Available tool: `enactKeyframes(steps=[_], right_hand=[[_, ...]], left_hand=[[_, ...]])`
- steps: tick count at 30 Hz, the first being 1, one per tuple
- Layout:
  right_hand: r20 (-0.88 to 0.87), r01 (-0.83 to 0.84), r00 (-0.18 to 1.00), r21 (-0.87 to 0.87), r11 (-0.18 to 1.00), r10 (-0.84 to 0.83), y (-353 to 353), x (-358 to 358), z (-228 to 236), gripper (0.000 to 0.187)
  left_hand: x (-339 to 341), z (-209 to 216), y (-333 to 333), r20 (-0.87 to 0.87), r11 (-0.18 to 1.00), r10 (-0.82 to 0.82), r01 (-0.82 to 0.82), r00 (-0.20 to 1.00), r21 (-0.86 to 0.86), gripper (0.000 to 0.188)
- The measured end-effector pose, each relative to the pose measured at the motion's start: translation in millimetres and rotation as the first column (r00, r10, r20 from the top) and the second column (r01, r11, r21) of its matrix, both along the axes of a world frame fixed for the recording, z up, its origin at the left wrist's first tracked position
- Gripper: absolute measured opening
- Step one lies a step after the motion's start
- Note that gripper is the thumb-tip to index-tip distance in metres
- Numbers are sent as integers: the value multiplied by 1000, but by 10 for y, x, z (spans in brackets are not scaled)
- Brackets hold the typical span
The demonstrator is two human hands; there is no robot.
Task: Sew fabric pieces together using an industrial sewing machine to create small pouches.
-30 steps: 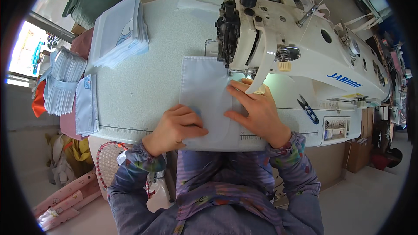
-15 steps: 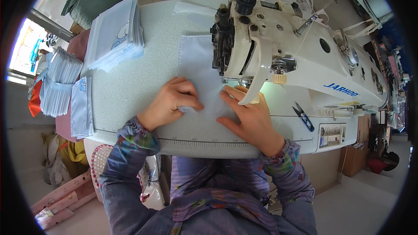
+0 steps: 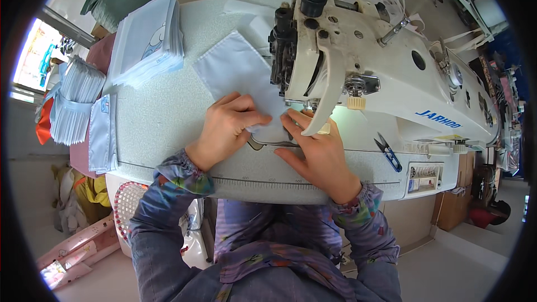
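Observation:
A light blue piece of cloth (image 3: 234, 68) lies slantwise on the sewing table, its near end by the needle area of a white sewing machine (image 3: 358, 50). With thumb and fingers pinched, my left hand (image 3: 226, 126) grips the cloth's near left edge. My right hand (image 3: 320, 148) rests with fingers stretched and thumb apart, its fingertips on the cloth beside the presser foot. The machine's head and a curved white guard partly cover those fingers and the needle.
Blue thread snips (image 3: 388, 152) lie right of my right hand. Toward the left are a stack of printed pale cloth pieces (image 3: 151, 45), a tied bundle (image 3: 75, 106) and a folded piece (image 3: 103, 134). A ruler strip (image 3: 260, 183) follows the table's front edge.
The cloth has turned, its far end swinging left and its near edge drawing back from the table front. My left hand has shifted slightly right with it; my right hand stays by the needle.

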State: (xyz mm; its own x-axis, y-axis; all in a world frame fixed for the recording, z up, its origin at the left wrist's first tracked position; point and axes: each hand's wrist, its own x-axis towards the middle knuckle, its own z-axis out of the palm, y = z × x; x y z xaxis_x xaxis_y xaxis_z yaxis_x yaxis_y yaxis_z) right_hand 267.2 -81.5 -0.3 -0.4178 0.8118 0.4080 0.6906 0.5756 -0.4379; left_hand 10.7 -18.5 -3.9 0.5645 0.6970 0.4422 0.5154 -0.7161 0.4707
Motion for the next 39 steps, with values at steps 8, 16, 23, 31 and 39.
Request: enactKeyframes(steps=[8,16,23,31,39], right_hand=[[-66,44,997,15,999,-43,30,16,-44,43],[-85,25,996,-14,1000,-26,32,43,-47,42],[-85,44,995,16,999,-43,20,8,-31,42],[-104,66,992,8,998,-65,14,37,-82,41],[-58,57,997,-6,998,-58,37,-48,27,39]], left_hand=[[444,74,-431,-91,961,198,-175,976,216,34],[266,14,-324,-67,984,131,-122,989,133,38],[283,-17,-22,-30,984,129,-124,991,129,36],[216,-9,116,18,989,143,-143,990,28,24],[-908,-61,477,374,743,660,-490,652,-456,33]])
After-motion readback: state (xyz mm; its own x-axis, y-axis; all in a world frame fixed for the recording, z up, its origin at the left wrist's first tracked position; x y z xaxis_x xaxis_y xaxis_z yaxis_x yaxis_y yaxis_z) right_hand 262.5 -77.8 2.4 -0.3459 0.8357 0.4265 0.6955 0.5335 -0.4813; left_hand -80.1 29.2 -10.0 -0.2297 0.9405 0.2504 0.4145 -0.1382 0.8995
